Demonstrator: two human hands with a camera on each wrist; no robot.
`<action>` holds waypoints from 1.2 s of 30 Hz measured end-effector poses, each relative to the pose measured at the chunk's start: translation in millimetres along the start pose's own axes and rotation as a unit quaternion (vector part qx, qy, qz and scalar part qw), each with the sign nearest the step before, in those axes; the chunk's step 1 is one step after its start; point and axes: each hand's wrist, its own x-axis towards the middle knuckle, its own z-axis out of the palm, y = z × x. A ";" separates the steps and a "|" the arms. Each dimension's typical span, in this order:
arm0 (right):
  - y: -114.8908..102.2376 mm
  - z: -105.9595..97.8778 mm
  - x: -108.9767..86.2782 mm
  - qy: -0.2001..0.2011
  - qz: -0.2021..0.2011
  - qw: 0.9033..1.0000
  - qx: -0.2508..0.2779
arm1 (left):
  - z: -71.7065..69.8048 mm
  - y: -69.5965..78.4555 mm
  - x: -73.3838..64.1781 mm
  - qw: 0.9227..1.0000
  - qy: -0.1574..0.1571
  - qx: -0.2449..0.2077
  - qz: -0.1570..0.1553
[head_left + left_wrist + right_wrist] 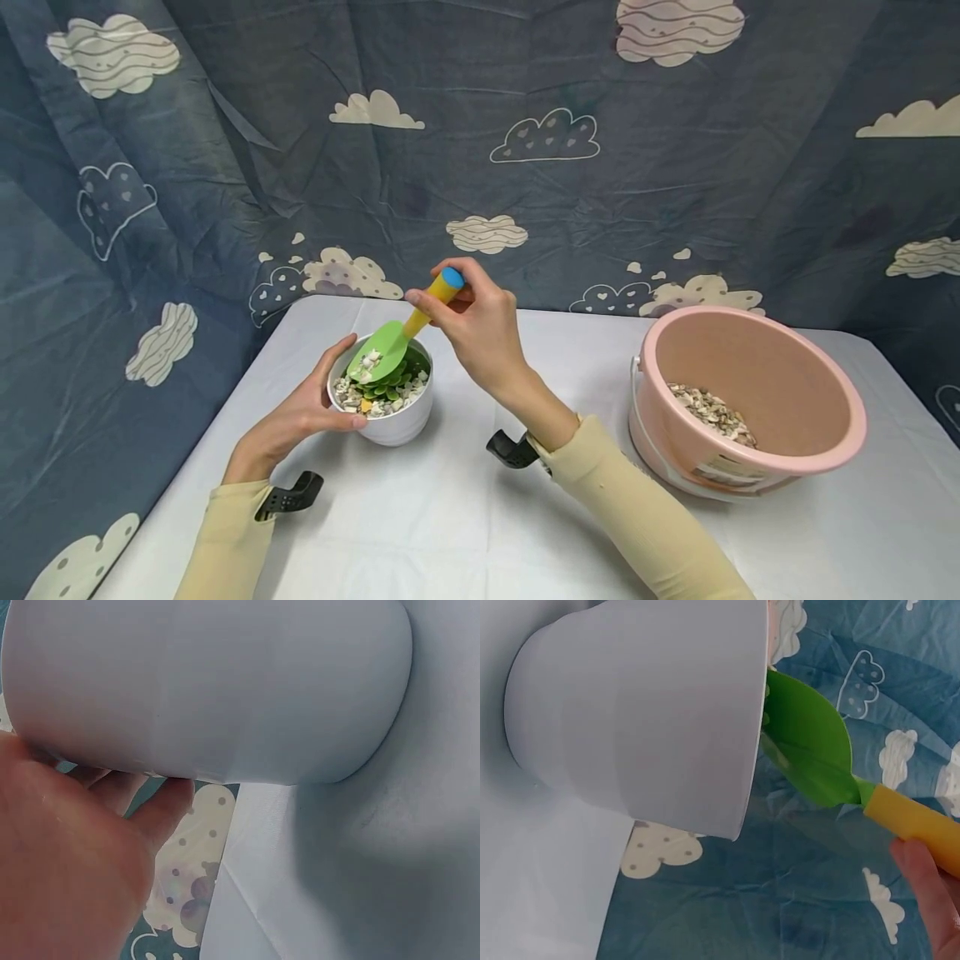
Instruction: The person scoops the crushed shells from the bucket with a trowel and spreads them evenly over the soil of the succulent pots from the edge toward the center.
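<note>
A white flower pot (397, 430) stands on the table, holding a green leafy plant (390, 387) ringed by pale stones (411, 395). My left hand (300, 408) grips the pot's left side, thumb at the near rim and fingers round the far side. My right hand (486, 329) holds a small toy trowel (386, 340) by its yellow handle with a blue end. Its green blade slants down over the pot's mouth, with a few white stones on it, and hides part of the plant. In the right wrist view the blade (810, 742) dips at the rim.
To the right stands a pink bucket (757, 354) with a heap of small stones (712, 412) at the bottom and a handle hanging at its side. A white cloth (420, 533) covers the table. Behind hangs a dark blue curtain (450, 183) with cloud prints.
</note>
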 end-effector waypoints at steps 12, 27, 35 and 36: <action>3.5 2.5 5.7 -0.012 -0.033 0.999 -0.005 | 0.0 -0.8 3.0 0.999 0.016 0.028 0.003; 1.5 5.4 7.3 -0.027 -0.056 0.998 -0.022 | 1.0 -4.0 2.9 1.000 0.013 0.002 -0.002; -1.1 6.7 6.6 -0.025 -0.079 0.996 -0.030 | 3.1 -2.4 3.4 1.000 0.020 0.015 -0.004; -1.0 6.6 6.3 -0.024 -0.085 0.996 -0.032 | 3.1 -1.9 3.4 1.000 0.022 0.019 -0.006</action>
